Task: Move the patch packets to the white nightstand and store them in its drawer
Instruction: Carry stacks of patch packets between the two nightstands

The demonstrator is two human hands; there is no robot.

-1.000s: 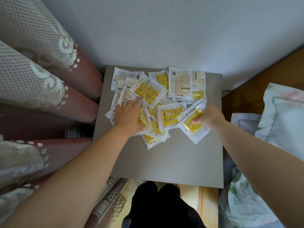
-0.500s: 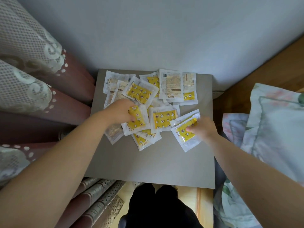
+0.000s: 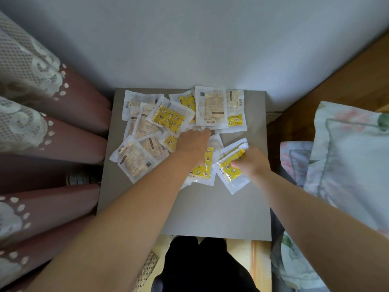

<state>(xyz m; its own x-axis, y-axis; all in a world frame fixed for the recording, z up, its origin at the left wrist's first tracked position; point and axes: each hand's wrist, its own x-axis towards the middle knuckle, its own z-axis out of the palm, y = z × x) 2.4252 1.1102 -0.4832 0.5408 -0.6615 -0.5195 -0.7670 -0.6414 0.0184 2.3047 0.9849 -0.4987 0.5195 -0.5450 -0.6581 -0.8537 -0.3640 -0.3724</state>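
- Furthest left, a maroon curtain (image 3: 69, 144) with a lace overlay is hanging in folds just beside the grey tabletop (image 3: 221, 211).
- The patch packets (image 3: 168, 120) are lying in a loose, overlapping heap across the far half of that tabletop. Some are showing yellow printed fronts and others pale backs. One pale packet (image 3: 134, 160) is sitting tilted at the heap's near-left edge.
- The left hand (image 3: 193, 142) is reaching into the middle of the heap, palm down. Its fingers are stretching fairly flat and resting on the packets there, gripping nothing that can be seen. Packets are spreading out on both sides of it and under its wrist.
- The right hand (image 3: 252, 163) is curling its fingers and thumb round the gathered packets (image 3: 228, 172), yellow-fronted, at the heap's near-right corner. The bundle is sticking out to the left of the hand and toward the near edge, touching the packets under the left forearm.
- A floral pillow (image 3: 353, 161) is lying to the right of the tabletop, below a brown wooden surface (image 3: 336, 76).
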